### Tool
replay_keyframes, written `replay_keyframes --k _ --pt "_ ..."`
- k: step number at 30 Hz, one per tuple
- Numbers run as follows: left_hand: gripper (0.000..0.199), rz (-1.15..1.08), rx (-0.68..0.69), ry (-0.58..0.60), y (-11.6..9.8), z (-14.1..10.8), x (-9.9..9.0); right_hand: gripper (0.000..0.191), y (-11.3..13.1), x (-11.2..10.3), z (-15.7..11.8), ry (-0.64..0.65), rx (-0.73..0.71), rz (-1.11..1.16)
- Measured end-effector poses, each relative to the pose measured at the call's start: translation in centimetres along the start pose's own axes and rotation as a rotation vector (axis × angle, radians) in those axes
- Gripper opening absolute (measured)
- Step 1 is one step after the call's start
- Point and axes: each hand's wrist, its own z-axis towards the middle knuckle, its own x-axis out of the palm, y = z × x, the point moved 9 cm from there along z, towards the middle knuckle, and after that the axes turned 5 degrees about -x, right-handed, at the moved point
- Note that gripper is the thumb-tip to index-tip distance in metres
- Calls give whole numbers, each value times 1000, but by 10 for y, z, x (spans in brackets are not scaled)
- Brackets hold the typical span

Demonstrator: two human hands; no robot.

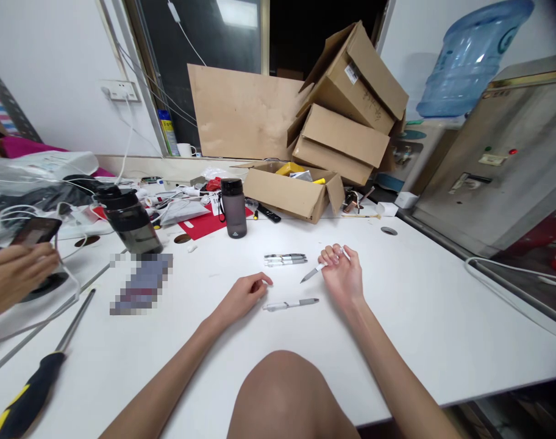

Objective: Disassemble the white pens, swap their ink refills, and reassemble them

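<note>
My right hand (344, 277) is closed around a white pen with a grey grip (311, 274), its tip pointing down and left just over the white table. My left hand (244, 297) rests on the tabletop with its fingers loosely bent and nothing in them. Between and slightly below my hands lies another white and grey pen (291, 304), near the left fingertips but apart from them. Farther back, several similar pens (285, 260) lie side by side in a small group.
At left, another person's hand (19, 274) is by a phone (38, 231) and a cable. A screwdriver (42, 378) lies front left. Two bottles, a dark one (233, 207) and a larger one (129, 219), stand behind. Cardboard boxes (296, 192) and clutter line the back.
</note>
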Motion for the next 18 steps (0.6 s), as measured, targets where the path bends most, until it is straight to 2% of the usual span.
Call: replay_keyframes --k 7,11,18 --pt "29 -5 4 -3 -2 0 -1 28 0 3 -1 17 5 -3" --pt "31 -32 -1 -39 -3 -1 -4 12 -5 4 -2 43 -4 -162" --pt "34 -120 68 -101 -11 0 -8 23 -20 15 -8 212 -17 -540"
